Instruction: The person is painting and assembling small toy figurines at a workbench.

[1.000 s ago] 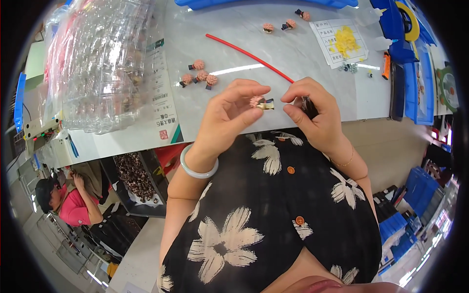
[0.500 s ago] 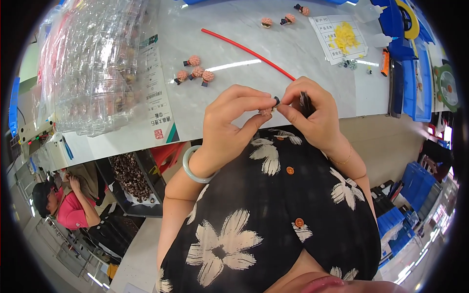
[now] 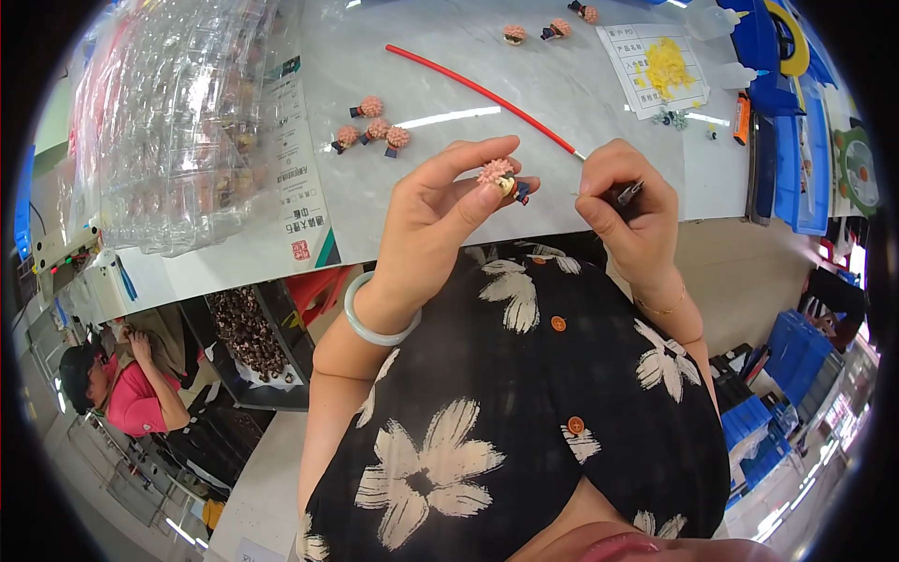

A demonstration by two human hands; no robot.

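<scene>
My left hand (image 3: 440, 211) pinches a small figurine (image 3: 498, 175) with pink bobbly hair and a dark blue lower part between thumb and fingers, tilted above the table edge. To its right, my right hand (image 3: 632, 206) is closed, thumb and forefinger pressed together around a tiny pale piece (image 3: 575, 194) too small to name. A dark slim tool with a metallic end (image 3: 629, 193) is tucked in the curled fingers of that hand; its kind is unclear. The two hands are apart. Similar pink-haired figurines (image 3: 376, 129) lie on the table beyond my left hand.
A long red rod (image 3: 478, 89) with a pale tip lies by my right hand. More figurines (image 3: 555, 29) sit farther back. Yellow bits (image 3: 668, 67) rest on a paper sheet (image 3: 626, 80). Stacked clear plastic trays (image 3: 178, 131) stand left; blue bins (image 3: 801, 169) right. Someone in pink works at far left.
My hands have drawn apart. The left has turned the figurine so its pink hair faces up; the right has moved to the right, away from it, fingers still pinched.
</scene>
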